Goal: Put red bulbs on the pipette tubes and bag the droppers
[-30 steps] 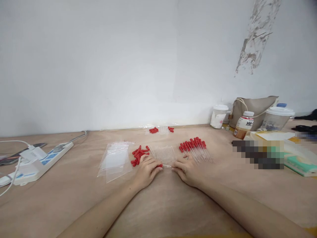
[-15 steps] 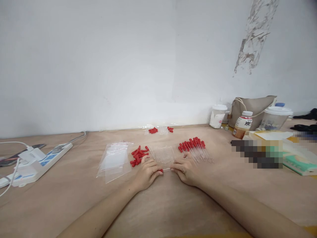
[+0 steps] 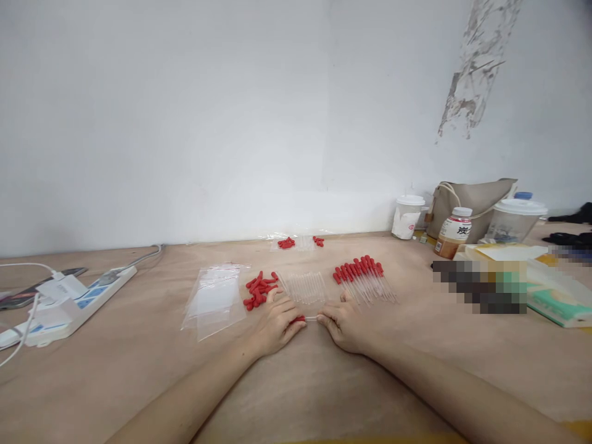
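My left hand [image 3: 279, 324] is closed on a red rubber dropper bulb [image 3: 300, 319]. My right hand [image 3: 345, 322] pinches a thin clear glass tube [image 3: 311, 318], whose left end meets the bulb between the two hands. Beyond my fingers lies a row of bare clear tubes [image 3: 303, 288]. A pile of loose red bulbs [image 3: 259, 290] sits just past my left hand. Past my right hand, droppers with red bulbs on clear tubes [image 3: 365, 275] lie side by side.
Clear plastic bags [image 3: 215, 302] lie left of the bulbs. A bag of red bulbs and tubes [image 3: 303, 243] rests near the wall. At far left is a power strip [image 3: 87, 305]; a lidded cup [image 3: 407, 219], drink bottle [image 3: 454, 233] and grey bag [image 3: 476, 197] stand at right.
More of the red bulb shows at my left fingers. The fingers of my right hand have drawn in slightly around the tube's right end.
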`<action>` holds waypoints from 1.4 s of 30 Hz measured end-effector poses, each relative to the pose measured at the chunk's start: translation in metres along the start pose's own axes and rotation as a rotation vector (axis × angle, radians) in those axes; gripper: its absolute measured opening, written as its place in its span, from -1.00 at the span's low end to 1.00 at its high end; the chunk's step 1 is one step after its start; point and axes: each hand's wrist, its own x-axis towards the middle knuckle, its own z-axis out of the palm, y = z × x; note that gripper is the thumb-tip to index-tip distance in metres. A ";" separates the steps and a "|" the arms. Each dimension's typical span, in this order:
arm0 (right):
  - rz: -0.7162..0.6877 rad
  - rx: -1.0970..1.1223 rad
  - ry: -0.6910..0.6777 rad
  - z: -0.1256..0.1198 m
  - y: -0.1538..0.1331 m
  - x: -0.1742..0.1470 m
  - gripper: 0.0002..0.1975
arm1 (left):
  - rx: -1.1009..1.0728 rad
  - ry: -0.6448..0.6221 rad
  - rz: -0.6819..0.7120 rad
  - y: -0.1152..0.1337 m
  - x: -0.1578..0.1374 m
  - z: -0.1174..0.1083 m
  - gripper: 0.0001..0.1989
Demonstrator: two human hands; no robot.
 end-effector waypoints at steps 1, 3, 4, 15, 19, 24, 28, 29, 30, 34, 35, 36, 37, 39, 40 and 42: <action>0.015 0.004 -0.006 0.001 -0.001 0.000 -0.73 | 0.002 -0.002 0.005 0.000 0.000 0.000 -0.80; 0.047 0.005 -0.025 0.004 -0.002 0.000 -0.72 | 0.006 -0.009 0.010 0.001 0.001 -0.001 -0.80; 0.063 0.005 -0.037 0.004 -0.002 0.000 -0.71 | 0.006 -0.009 0.009 0.001 0.001 -0.001 -0.81; -0.075 -0.198 -0.064 -0.028 0.000 0.011 -0.75 | -0.052 0.171 -0.164 -0.010 -0.003 0.007 -0.77; 0.388 -0.210 0.080 -0.031 0.035 0.013 -0.72 | -0.136 0.185 -0.261 -0.015 -0.006 0.011 -0.66; 0.898 -0.199 0.125 -0.033 0.081 0.015 -0.67 | -0.176 0.115 -0.235 -0.013 -0.004 0.010 -0.76; 0.919 -0.214 0.087 -0.029 0.090 0.015 -0.66 | -0.193 0.077 -0.208 -0.013 -0.003 0.009 -0.86; 0.918 -0.221 0.080 -0.027 0.090 0.015 -0.65 | -0.193 0.071 -0.203 -0.013 -0.003 0.009 -0.85; 0.918 -0.229 0.075 -0.025 0.091 0.015 -0.63 | -0.193 0.065 -0.199 -0.013 -0.003 0.009 -0.85; 0.908 -0.259 0.067 -0.022 0.092 0.014 -0.57 | -0.196 0.063 -0.199 -0.014 -0.003 0.011 -0.83; 0.900 -0.266 0.070 -0.022 0.093 0.014 -0.56 | -0.198 0.063 -0.198 -0.014 -0.003 0.011 -0.83; 0.891 -0.276 0.075 -0.023 0.092 0.013 -0.55 | -0.200 0.061 -0.197 -0.014 -0.003 0.011 -0.83; 0.882 -0.288 0.086 -0.023 0.091 0.013 -0.55 | -0.201 0.056 -0.195 -0.014 -0.003 0.010 -0.83; 0.846 -0.316 0.124 -0.024 0.085 0.012 -0.57 | -0.197 0.047 -0.188 -0.014 -0.003 0.010 -0.83; 0.814 -0.324 0.147 -0.024 0.081 0.013 -0.58 | -0.193 0.046 -0.185 -0.014 -0.003 0.010 -0.83; 0.714 -0.317 0.181 -0.024 0.070 0.014 -0.62 | -0.184 0.049 -0.182 -0.015 -0.002 0.010 -0.82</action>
